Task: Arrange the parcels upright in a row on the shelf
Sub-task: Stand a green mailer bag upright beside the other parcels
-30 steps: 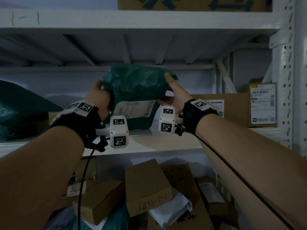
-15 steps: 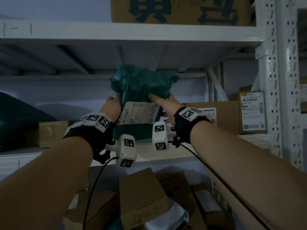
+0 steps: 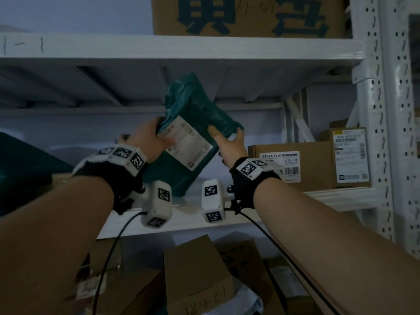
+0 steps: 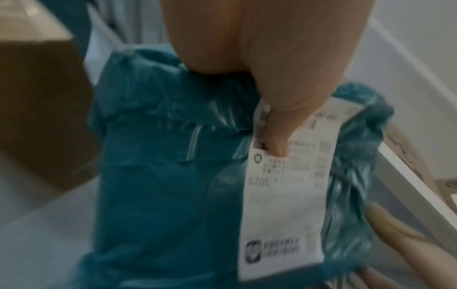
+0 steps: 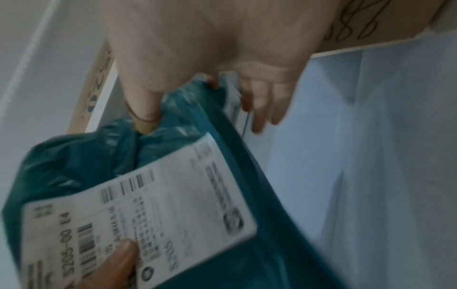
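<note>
Teal parcel (image 3: 193,133) hangs tilted between both hands above the front of the middle shelf (image 3: 329,196), its long axis running from low left to high right, so I judge it must swing back to vertical before it stands. The left hand (image 3: 150,142) clamps its left edge, thumb on the white label (image 3: 188,144), while the right hand (image 3: 229,142) grips the right edge. Beyond, just right, the cardboard boxes (image 3: 293,164) stand in the row.
</note>
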A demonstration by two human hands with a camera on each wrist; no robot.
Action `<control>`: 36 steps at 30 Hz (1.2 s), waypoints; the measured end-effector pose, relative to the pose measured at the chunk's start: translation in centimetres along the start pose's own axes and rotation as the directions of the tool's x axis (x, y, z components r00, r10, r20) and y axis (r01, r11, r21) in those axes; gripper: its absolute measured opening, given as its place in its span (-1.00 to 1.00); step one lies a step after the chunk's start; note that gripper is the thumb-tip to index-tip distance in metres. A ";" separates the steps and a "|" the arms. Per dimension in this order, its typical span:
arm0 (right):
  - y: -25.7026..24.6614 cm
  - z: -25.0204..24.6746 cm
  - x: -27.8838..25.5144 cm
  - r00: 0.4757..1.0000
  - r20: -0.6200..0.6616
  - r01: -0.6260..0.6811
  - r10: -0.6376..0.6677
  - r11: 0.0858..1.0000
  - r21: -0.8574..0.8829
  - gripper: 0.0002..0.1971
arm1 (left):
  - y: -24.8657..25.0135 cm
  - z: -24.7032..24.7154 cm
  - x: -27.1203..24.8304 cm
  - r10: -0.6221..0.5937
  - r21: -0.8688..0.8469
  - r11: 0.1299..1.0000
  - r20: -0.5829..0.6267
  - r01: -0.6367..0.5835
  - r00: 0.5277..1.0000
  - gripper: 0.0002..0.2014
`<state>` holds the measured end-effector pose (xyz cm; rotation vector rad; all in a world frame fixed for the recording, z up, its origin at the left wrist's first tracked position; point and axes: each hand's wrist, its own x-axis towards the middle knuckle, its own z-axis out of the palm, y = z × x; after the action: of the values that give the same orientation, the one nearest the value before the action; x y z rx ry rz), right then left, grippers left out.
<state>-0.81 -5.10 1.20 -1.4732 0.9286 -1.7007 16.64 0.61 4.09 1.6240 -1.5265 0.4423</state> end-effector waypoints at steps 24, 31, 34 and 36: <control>1.4 -0.6 -0.2 0.997 0.047 0.068 -0.062 0.989 -0.132 -0.37 | -4.1 5.8 0.5 -0.477 -0.597 0.667 0.116 0.445 0.871 0.28; -0.1 -0.4 -1.6 0.906 -0.022 0.406 -0.423 0.881 -0.243 -0.35 | -4.7 6.8 -1.4 -0.428 -0.596 0.656 0.213 0.464 0.878 0.12; -0.7 -0.1 -2.4 0.841 -0.010 0.472 -0.540 0.743 -0.474 -0.75 | -4.3 6.7 -2.0 -0.459 -0.588 0.637 0.231 0.499 0.858 0.16; -0.7 0.0 -2.7 0.830 0.037 0.508 -0.556 0.727 -0.462 -0.95 | -4.0 6.6 -2.5 -0.475 -0.586 0.635 0.218 0.504 0.852 0.14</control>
<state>-0.49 -2.43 0.43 -2.1472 1.0798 -2.0760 18.06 -3.23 -2.93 1.4099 -1.0139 -0.3886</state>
